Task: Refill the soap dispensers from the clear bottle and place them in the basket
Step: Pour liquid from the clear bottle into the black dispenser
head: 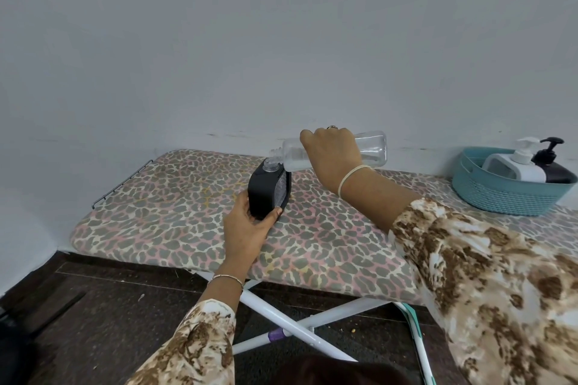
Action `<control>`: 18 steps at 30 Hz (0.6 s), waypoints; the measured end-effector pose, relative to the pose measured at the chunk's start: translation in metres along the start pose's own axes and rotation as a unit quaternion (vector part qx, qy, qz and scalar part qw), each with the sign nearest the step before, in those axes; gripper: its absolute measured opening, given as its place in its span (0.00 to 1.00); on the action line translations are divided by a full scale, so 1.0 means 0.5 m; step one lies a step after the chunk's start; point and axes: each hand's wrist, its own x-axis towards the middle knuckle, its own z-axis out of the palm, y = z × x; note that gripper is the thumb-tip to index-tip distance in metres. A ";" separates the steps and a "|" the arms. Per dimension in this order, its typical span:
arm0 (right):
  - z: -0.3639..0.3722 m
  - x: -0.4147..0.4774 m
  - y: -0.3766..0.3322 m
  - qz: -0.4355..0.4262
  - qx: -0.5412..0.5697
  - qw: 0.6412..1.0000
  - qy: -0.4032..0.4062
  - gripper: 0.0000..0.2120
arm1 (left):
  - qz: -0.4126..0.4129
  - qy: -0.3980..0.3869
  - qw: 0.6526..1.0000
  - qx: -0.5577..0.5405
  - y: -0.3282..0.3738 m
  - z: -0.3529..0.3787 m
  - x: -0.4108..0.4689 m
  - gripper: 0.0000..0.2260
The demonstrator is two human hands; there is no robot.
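A black soap dispenser without its pump stands upright on the leopard-print ironing board, its clear neck open at the top. My left hand grips its lower part from the near side. My right hand holds the clear bottle tipped almost flat, its open mouth just above the dispenser's neck. A little clear liquid lies along the bottle's lower side. At the right end of the board sits a teal basket holding a white pump dispenser and a black pump dispenser.
The board stands against a grey wall, with a metal rack at its left end. White crossed legs show below it over a dark speckled floor. The basket sits close to the board's right rear edge.
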 end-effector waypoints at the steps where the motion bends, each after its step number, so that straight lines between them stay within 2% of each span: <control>1: 0.000 0.000 0.000 0.001 0.000 1.000 0.000 0.16 | -0.002 0.000 1.000 -0.001 0.001 0.000 0.000 0.23; 18: 0.001 0.003 -0.001 0.001 -0.001 1.000 -0.005 0.18 | -0.024 0.001 1.000 -0.013 -0.002 0.000 0.005 0.21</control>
